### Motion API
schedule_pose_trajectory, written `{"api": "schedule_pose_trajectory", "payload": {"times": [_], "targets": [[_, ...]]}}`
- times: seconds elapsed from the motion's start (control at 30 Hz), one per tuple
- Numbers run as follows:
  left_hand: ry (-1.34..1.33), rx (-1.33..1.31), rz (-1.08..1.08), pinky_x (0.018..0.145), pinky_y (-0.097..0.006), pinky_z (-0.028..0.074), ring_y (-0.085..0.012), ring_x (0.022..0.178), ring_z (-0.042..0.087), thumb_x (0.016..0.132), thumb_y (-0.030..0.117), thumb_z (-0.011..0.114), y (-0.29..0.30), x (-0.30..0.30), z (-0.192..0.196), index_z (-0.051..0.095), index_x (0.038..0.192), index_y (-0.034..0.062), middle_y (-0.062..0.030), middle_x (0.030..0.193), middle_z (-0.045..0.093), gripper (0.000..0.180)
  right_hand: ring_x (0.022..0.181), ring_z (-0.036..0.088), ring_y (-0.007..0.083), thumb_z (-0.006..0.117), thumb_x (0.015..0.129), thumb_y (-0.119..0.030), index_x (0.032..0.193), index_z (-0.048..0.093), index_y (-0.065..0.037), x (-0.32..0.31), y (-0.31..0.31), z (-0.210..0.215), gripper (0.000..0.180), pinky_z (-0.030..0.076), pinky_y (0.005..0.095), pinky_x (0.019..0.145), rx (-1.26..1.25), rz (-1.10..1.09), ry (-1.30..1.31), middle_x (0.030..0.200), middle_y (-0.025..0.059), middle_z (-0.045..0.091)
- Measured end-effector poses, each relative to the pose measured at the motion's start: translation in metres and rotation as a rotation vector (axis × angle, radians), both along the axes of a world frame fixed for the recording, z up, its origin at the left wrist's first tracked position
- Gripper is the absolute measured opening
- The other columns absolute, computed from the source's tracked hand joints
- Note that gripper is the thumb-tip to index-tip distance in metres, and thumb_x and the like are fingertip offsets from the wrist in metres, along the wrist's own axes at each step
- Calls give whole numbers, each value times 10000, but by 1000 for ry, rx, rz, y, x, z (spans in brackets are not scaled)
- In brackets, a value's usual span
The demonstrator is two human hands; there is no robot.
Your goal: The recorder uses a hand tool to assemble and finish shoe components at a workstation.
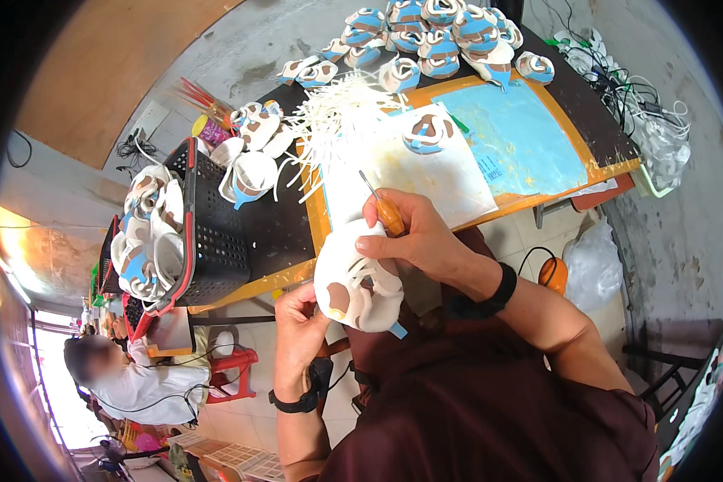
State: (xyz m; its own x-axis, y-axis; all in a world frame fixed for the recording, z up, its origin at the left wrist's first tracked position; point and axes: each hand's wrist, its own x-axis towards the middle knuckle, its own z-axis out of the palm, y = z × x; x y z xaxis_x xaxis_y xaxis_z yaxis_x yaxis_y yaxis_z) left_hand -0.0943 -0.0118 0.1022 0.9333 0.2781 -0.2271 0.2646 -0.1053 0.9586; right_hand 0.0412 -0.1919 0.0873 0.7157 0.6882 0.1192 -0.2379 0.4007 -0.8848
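My left hand (299,321) grips the lower left edge of a white shoe upper (341,265) with brown patches and a small blue tab, held in front of the table's near edge. My right hand (422,241) is closed around the orange handle of an awl-like tool (389,215), its thin metal shank pointing up and left. The right thumb also presses on the top of the upper. Farther off, another upper in white, brown and blue (428,135) lies on a white sheet (466,173). Beside that sheet is a heap of narrow white strips (337,120).
A black basket with a red rim (221,241) stands at the left, filled with uppers (146,229). More uppers (438,44) are piled at the table's back. A blue sheet (522,140) covers the right part. At lower left, a person in white (149,390) sits by a red stool (237,369).
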Motion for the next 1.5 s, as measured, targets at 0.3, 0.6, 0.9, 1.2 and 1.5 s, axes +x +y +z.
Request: {"api": "schedule_pose_trajectory", "payload": {"times": [0.3, 0.6, 0.9, 1.2, 1.5], "targets": [[-307, -595, -73, 992, -341, 453, -188, 1138, 581, 983, 238, 578, -7, 6, -16, 464, 1336, -52, -123, 1236, 599, 470, 522, 401, 9, 744, 863, -131, 1029, 540, -65, -1, 6, -2, 271, 267, 190, 430, -17, 13, 93, 725, -27, 548], [-217, -478, 49, 780, -243, 497, -99, 850, 632, 877, 27, 689, -8, 15, -9, 607, 1191, -36, -69, 1032, 689, 331, 466, 399, 27, 784, 832, -179, 1045, 599, -1, 12, -5, -22, 334, 263, 188, 410, -153, 240, 115, 745, 19, 611], [-551, -104, 160, 931, -317, 458, -183, 1051, 580, 818, -14, 719, -20, 24, -7, 623, 1118, 24, -104, 1159, 598, 317, 455, 392, 31, 769, 842, -150, 977, 624, -1, 7, -2, -22, 248, 269, 195, 406, -147, 181, 158, 711, 30, 611], [-709, 1013, 197, 964, -427, 387, -348, 1166, 508, 729, -13, 732, -36, 20, -11, 709, 929, 94, -176, 1302, 512, 228, 460, 410, 30, 761, 855, -158, 974, 618, -9, -5, -2, -13, 238, 283, 195, 409, -121, -8, 52, 712, 16, 623], [-707, 751, 173, 995, -413, 379, -325, 1150, 501, 664, -102, 682, -37, 22, -10, 665, 863, 40, -172, 1251, 508, 245, 473, 414, 28, 758, 857, -140, 981, 614, -13, -17, 1, -11, 228, 287, 195, 417, -52, -64, 80, 722, 15, 625]]}}
